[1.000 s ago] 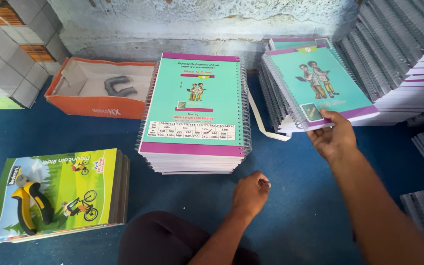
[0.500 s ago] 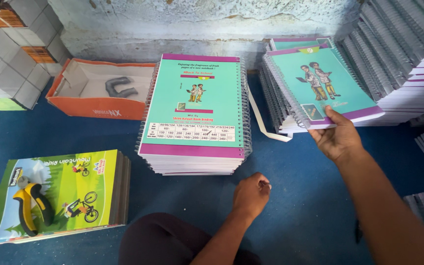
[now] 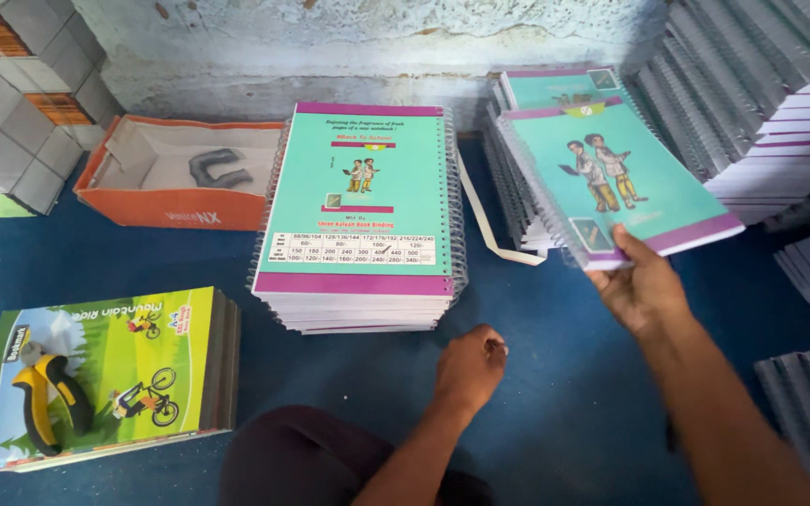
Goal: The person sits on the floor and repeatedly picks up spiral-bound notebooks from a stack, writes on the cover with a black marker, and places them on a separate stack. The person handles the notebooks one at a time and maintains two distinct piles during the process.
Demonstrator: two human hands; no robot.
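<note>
My right hand [image 3: 644, 286] grips the near edge of a teal spiral notebook [image 3: 611, 178] with a purple border, lifted and tilted above the right stack of like notebooks [image 3: 517, 187]. My left hand [image 3: 471, 365] rests as a loose fist on the blue floor, just in front of the middle stack of teal spiral notebooks [image 3: 358, 206]. That stack's top cover lies flat, its back side up. My knee in dark cloth [image 3: 302, 459] shows at the bottom.
An orange open box [image 3: 180, 178] with a grey curved piece sits at back left. A stack of green bicycle-cover books [image 3: 96, 375] lies at front left. Grey blocks [image 3: 11, 131] and slanted notebook piles [image 3: 761, 94] line the sides. A white strap [image 3: 485, 230] lies between the stacks.
My right hand has raised the top notebook off the right stack and drawn it toward me. My left hand stays on the floor.
</note>
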